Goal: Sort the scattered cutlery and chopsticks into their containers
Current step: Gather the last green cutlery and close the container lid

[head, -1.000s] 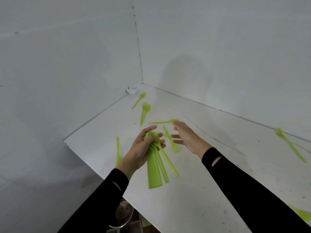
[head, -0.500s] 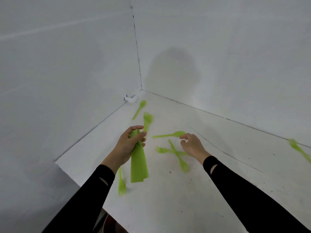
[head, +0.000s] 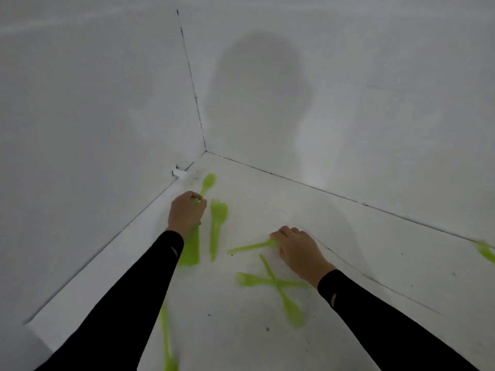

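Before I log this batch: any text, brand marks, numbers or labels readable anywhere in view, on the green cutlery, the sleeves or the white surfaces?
None readable.
Green bundle in the left hand: plain, no print visible.
Green fork on the table: no marking visible.
Piece under the right hand: plain; other loose pieces are motion-blurred.
Black sleeves: a small pale mark on each, not lettering.
Walls: blank.

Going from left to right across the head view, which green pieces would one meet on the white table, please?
Bundle held in the left hand with its flat ends → lone fork → utensil under the right hand, handle → blurred piece at the far right edge. The crossed pair and the bottom piece overlap these columns, so I omit them.
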The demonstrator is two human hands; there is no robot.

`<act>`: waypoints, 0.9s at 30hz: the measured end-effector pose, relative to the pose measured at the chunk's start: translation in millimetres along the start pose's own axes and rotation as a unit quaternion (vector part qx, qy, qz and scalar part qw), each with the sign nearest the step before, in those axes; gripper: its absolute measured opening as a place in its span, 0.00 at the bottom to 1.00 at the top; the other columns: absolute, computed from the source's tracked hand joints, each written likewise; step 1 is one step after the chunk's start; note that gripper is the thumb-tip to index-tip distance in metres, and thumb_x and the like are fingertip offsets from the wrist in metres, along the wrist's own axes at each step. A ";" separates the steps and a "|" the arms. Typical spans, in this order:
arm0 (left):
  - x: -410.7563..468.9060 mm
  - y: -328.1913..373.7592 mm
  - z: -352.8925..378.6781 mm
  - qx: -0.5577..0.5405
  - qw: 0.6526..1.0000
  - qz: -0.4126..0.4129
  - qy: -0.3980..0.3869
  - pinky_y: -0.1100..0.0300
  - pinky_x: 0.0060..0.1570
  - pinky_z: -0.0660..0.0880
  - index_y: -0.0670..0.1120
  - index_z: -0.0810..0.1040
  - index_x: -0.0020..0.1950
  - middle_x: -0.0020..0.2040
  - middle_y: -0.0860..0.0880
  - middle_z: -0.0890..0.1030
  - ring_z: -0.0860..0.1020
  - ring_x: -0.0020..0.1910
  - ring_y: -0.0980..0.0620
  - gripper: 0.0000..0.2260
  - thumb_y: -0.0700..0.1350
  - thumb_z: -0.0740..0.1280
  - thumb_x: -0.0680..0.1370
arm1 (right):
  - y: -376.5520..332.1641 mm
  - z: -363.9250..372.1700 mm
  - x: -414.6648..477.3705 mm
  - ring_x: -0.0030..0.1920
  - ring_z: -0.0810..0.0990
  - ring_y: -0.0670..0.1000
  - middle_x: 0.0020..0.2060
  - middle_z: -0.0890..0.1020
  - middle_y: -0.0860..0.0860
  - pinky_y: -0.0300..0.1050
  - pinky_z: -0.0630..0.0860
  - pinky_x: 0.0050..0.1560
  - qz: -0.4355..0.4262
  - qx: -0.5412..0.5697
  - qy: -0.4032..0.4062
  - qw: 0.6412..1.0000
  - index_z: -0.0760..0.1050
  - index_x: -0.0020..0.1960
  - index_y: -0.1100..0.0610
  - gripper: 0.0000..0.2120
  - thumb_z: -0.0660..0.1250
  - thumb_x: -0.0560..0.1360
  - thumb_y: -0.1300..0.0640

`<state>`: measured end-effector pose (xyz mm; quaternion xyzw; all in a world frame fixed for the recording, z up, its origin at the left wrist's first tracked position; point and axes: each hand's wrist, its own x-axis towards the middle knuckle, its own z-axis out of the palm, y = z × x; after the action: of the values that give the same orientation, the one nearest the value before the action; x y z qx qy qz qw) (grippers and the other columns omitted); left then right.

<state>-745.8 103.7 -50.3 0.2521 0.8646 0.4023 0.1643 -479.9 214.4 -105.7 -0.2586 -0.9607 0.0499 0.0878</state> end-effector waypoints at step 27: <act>-22.1 -5.4 -33.7 -0.116 0.993 0.013 0.000 0.59 0.28 0.79 0.44 0.78 0.44 0.40 0.48 0.79 0.77 0.35 0.53 0.07 0.46 0.73 0.74 | -124.7 0.4 99.0 0.56 0.78 0.59 0.56 0.77 0.56 0.46 0.66 0.46 0.208 0.172 -0.124 0.955 0.70 0.60 0.59 0.17 0.60 0.81 0.46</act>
<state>-745.8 67.6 -31.7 0.2430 0.8084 0.5023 0.1873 -625.1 157.0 -74.3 -0.4258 -0.8656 0.2635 -0.0011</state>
